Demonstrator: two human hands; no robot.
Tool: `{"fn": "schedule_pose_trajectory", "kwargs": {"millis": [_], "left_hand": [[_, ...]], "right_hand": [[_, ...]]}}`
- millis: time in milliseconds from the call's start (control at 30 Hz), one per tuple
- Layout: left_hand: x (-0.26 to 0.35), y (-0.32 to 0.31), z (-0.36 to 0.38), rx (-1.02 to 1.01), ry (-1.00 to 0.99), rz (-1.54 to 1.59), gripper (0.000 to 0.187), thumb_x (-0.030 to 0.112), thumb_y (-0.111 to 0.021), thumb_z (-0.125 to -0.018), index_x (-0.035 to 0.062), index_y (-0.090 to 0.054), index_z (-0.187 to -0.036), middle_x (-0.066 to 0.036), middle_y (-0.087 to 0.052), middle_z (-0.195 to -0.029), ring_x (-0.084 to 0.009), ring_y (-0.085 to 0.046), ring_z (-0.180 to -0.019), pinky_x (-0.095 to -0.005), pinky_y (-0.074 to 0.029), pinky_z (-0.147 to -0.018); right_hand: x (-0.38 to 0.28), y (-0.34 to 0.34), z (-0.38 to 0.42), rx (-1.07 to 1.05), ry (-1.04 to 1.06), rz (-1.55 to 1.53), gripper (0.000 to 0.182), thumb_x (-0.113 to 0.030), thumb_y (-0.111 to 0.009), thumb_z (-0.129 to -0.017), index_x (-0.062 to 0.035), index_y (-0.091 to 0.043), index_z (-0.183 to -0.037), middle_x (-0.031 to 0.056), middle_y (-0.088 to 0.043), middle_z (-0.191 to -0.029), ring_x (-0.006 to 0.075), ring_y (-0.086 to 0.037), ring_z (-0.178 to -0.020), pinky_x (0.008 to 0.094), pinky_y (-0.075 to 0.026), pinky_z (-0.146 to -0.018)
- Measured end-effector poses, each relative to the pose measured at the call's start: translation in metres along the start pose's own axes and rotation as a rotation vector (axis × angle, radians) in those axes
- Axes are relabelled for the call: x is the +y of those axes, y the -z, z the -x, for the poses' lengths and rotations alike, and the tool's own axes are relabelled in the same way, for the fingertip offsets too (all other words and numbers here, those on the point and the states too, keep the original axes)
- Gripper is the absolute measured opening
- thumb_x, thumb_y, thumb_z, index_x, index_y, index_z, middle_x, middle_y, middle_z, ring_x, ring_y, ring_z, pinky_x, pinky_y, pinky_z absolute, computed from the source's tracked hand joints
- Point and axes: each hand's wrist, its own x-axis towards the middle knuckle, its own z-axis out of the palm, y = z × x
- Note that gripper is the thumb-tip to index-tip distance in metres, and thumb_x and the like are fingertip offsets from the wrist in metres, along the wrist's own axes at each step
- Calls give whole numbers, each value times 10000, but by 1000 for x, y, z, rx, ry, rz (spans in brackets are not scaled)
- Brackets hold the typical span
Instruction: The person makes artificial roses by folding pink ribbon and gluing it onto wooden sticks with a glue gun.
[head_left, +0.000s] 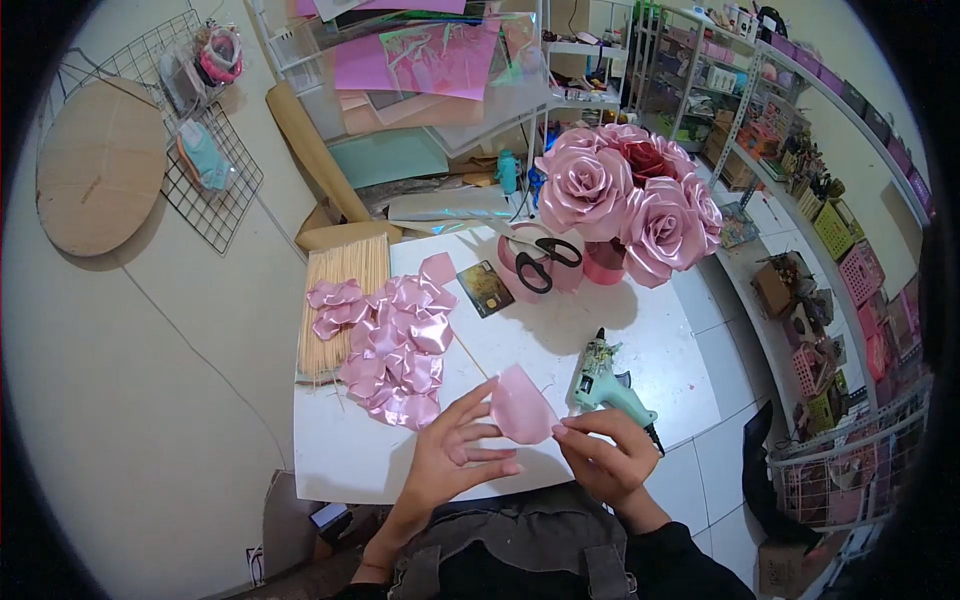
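A pale pink satin petal point(523, 405) hangs over the front of the white table between my hands. My right hand point(612, 455) pinches its lower right edge between thumb and fingertips. On the other side, my left hand point(455, 455) has its fingers spread, with the index fingertip right at the petal's upper left edge. A thin wooden stick point(468, 354) shows just beyond that fingertip. To the right, beyond my right hand, lies a mint green glue gun point(608, 388). Many loose pink satin petals point(400, 345) are heaped left of my hands.
Bamboo sticks point(345, 265) lie under part of the petal heap. Black-handled scissors point(548, 266) rest on pink material beside a dark card point(485, 289). Large satin roses point(630, 195) stand at the table's back right. Loaded shelves point(800, 215) line the right side.
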Motion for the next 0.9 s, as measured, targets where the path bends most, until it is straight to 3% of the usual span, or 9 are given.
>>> {"fn": "schedule_pose_trajectory", "kwargs": {"millis": [100,167,267,800,900], "left_hand": [[1,-9,-1,102,-134,-141,726,-93,-682,-623,24,-335,-1251,-139,-466,-1112,-216,-529,-976,-330,-499,-797],[-4,-8,-1,162,-367,-282,600,-84,-702,-603,-10,-455,-1145,-126,-480,-1066,-210,-532,-964,-317,-506,-793],[-5,-9,0,199,-399,-307,495,-78,-703,-604,-28,-520,-1061,-117,-480,-1049,-206,-533,-958,-296,-513,-778],[-5,0,2,322,-689,-700,371,38,-772,-544,26,-633,-888,-127,-603,-862,-165,-594,-761,-239,-483,-639],[-5,0,3,317,-694,-689,370,39,-774,-535,23,-635,-877,-127,-609,-852,-174,-597,-755,-247,-468,-643]], "right_hand": [[-2,-2,0,-21,23,-27,251,54,-667,-583,-35,-637,-816,91,-591,-735,195,-590,-610,259,-462,-508],[-4,-5,1,-24,41,-52,256,48,-670,-581,-39,-640,-819,94,-591,-731,192,-592,-615,261,-463,-499],[-4,-4,1,-67,64,-44,251,38,-662,-589,-41,-641,-827,101,-593,-738,193,-594,-621,258,-466,-498],[-9,1,-2,-114,50,-82,228,18,-660,-602,-51,-646,-819,112,-595,-765,208,-596,-636,263,-475,-524],[-8,-3,0,-115,-5,-214,334,26,-677,-614,-35,-605,-935,130,-598,-818,203,-599,-686,260,-480,-560]]}}
